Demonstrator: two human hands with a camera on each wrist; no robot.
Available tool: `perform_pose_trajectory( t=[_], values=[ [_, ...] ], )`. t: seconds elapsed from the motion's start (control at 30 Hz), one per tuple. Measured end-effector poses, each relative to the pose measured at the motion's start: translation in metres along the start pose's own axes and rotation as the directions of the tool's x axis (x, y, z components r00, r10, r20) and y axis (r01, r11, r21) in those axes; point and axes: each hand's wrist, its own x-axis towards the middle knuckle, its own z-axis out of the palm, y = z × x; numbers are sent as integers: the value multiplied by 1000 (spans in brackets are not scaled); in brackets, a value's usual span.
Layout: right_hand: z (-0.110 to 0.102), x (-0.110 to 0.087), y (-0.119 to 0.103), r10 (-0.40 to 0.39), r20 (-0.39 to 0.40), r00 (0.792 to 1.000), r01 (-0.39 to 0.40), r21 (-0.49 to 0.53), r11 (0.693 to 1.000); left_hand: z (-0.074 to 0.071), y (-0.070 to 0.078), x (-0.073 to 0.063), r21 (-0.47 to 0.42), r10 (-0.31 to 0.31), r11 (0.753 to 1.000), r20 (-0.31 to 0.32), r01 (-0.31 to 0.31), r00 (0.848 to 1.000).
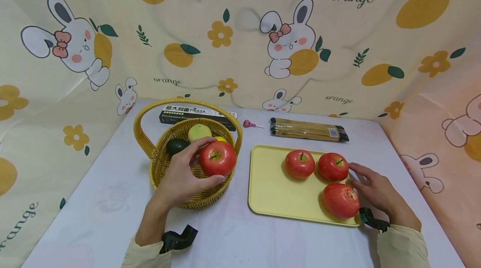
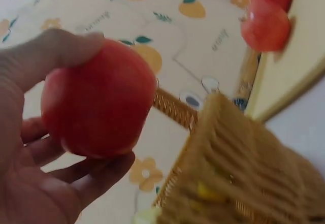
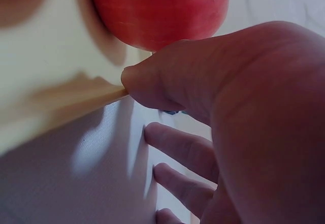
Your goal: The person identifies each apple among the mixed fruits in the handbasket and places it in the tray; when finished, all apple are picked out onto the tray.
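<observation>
My left hand [image 1: 180, 179] grips a red apple [image 1: 218, 158] between thumb and fingers, held over the yellow wicker basket [image 1: 203, 202]. Inside the basket are a dark green avocado [image 1: 175, 147], a pale green round fruit [image 1: 199, 132] and a yellow item mostly hidden behind the held apple. On the right, a yellow tray [image 1: 270, 188] bears three more red apples [image 1: 299, 163], grouped toward its right side. My right hand [image 1: 381, 195] is at the tray's right edge, its thumb [image 3: 157, 79] on the rim and its other fingers spread beside it, low over the white tabletop.
Behind the basket lies a dark pasta box [image 1: 176, 117]. A pink lollipop [image 1: 246, 123] and a clear pack of thin brown sticks [image 1: 304, 129] lie along the back. The basket's tall handle [image 1: 188, 102] arches over its far side. Patterned cloth [image 1: 240, 30] surrounds the table.
</observation>
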Motion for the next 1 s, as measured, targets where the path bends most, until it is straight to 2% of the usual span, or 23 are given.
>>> perform_pose_trajectory(
  t=[0.1, 0.23, 0.37, 0.5, 0.67, 1.0],
  values=[
    [1, 0, 0, -1, -2, 1000, 1, -1, 1000, 4, 8, 0, -91, 65, 994, 61, -60, 996],
    [1, 0, 0, 6, 1, 1000, -6, 5, 1000, 14, 14, 1, -183, 139, 977, 138, -113, 981],
    [0, 0, 0, 14, 10, 1000, -15, 12, 1000, 28, 18, 6, -199, 180, 970, 201, -139, 963],
    [-1, 0, -1, 8, 11, 1000, -8, 8, 1000, 41, 21, 13, -174, 191, 973, 266, -148, 945],
    [-2, 0, -1, 9, 12, 1000, -9, 6, 1000, 55, 26, 23, -169, 181, 977, 341, -129, 922],
    [-2, -2, -1, 11, 22, 1000, -12, 27, 1000, 93, 28, 46, -157, 182, 980, 474, -120, 862]
  ],
)
